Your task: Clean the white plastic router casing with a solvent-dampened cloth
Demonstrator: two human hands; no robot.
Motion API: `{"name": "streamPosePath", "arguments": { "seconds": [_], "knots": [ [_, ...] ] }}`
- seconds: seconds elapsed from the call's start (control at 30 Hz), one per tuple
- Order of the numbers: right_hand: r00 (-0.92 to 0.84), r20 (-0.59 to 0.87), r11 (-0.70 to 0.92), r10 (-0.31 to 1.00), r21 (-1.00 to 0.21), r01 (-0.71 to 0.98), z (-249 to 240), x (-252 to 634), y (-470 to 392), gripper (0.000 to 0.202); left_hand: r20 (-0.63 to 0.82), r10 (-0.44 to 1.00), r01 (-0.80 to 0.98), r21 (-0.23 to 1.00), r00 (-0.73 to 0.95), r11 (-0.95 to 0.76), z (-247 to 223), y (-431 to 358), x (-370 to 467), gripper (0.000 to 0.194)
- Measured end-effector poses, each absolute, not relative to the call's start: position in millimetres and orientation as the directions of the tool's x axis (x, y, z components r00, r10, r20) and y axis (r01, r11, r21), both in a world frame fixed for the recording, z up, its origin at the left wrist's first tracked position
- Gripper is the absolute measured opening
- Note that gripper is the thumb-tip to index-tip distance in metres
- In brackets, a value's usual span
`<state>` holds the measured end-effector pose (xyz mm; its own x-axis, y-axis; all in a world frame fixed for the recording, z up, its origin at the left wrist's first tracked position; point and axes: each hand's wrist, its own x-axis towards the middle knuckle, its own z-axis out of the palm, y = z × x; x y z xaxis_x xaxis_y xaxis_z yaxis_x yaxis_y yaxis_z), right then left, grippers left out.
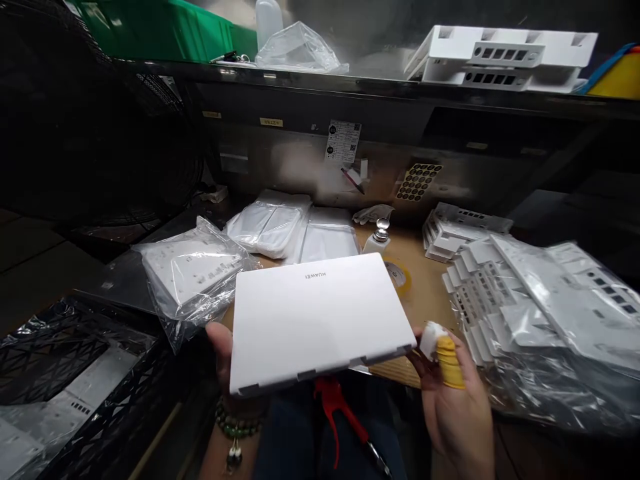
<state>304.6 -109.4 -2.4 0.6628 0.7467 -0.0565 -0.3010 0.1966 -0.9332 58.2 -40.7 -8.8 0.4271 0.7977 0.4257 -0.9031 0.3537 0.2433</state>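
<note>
We hold a flat white cover (320, 320) with our left hand (223, 353), whose thumb lies over its near left edge while the fingers go underneath, out of sight, so the grip is clamped on the panel; a bead bracelet (235, 427) sits on that wrist. The cover is level above our lap, logo side up, its far edge reaching over the wooden bench (425, 293). Our right hand (455, 407) sits at the cover's near right corner, thumb and forefinger pinching a small white pad (430, 339) that is just beside that corner; whether it touches the edge we cannot tell. The forefinger wears a yellow finger cot (449, 361). Below the grip, between our two wrists, a red-handled tool (333, 403) lies across our lap. Left of the held cover, close to the left thumb, lies a clear bag of white plates (193, 273), and beyond it, past the cover's far edge, more bagged white panels (273, 227). Just past the far right corner stand a small pump bottle (380, 237) and a roll of yellow tape (400, 277). To the right of the right hand spreads a heap of white plastic frames (530, 300) in clear wrap, with a smaller stack behind it
</note>
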Motion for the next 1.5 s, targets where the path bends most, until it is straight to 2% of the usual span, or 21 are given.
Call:
{"name": "streamPosePath", "arguments": {
  "seconds": [0.1, 0.2, 0.47, 0.7, 0.77, 0.83, 0.93, 1.03, 1.2, 1.37, 1.5],
  "knots": [
    [0.630, -0.175, 0.113, 0.757, -0.914, -0.390, -5.3, 299.3, -107.2, 0.040, 0.511, 0.729, -0.891, 0.276, 0.454, 0.362, -17.6, -43.2, 59.2, 0.089],
    [0.593, -0.261, 0.054, 0.761, -0.887, -0.459, -6.2, 295.0, -106.5, 0.051, 0.483, 0.718, -0.860, 0.364, 0.502, 0.357, -23.9, -44.4, 59.1, 0.086],
    [0.575, -0.299, 0.030, 0.762, -0.870, -0.492, 1.7, 290.8, -109.9, 0.059, 0.340, 0.798, -0.832, 0.447, 0.498, 0.329, -32.4, -40.0, 55.5, 0.087],
    [0.538, -0.332, 0.016, 0.775, -0.841, -0.541, 3.2, 289.8, -108.9, 0.068, 0.321, 0.819, -0.829, 0.474, 0.476, 0.296, -32.4, -40.3, 55.3, 0.083],
    [0.527, -0.329, 0.018, 0.783, -0.836, -0.549, 2.9, 290.1, -109.2, 0.066, 0.329, 0.829, -0.845, 0.455, 0.452, 0.280, -33.2, -40.5, 56.0, 0.086],
    [0.521, -0.328, 0.022, 0.788, -0.830, -0.557, 2.7, 290.4, -110.1, 0.065, 0.370, 0.813, -0.872, 0.382, 0.449, 0.307, -35.2, -41.0, 56.2, 0.089],
    [0.523, -0.330, 0.026, 0.786, -0.828, -0.561, 2.7, 290.4, -112.1, 0.066, 0.470, 0.730, -0.868, 0.232, 0.496, 0.440, -37.8, -42.1, 56.0, 0.096],
    [0.530, -0.332, 0.029, 0.780, -0.828, -0.560, 3.0, 290.2, -113.7, 0.067, 0.532, 0.667, -0.836, 0.161, 0.521, 0.524, -37.7, -42.4, 56.1, 0.097],
    [0.531, -0.325, 0.035, 0.782, -0.829, -0.558, 2.8, 290.1, -112.9, 0.068, 0.547, 0.643, -0.822, 0.164, 0.536, 0.546, -34.9, -40.6, 57.5, 0.077],
    [0.529, -0.312, 0.034, 0.789, -0.838, -0.545, 2.5, 290.3, -111.8, 0.067, 0.532, 0.659, -0.829, 0.170, 0.532, 0.533, -31.2, -41.0, 58.9, 0.073],
    [0.527, -0.305, 0.036, 0.793, -0.840, -0.541, 4.1, 289.4, -113.6, 0.067, 0.459, 0.737, -0.868, 0.269, 0.497, 0.418, -32.0, -43.9, 58.6, 0.068]
  ]
}}
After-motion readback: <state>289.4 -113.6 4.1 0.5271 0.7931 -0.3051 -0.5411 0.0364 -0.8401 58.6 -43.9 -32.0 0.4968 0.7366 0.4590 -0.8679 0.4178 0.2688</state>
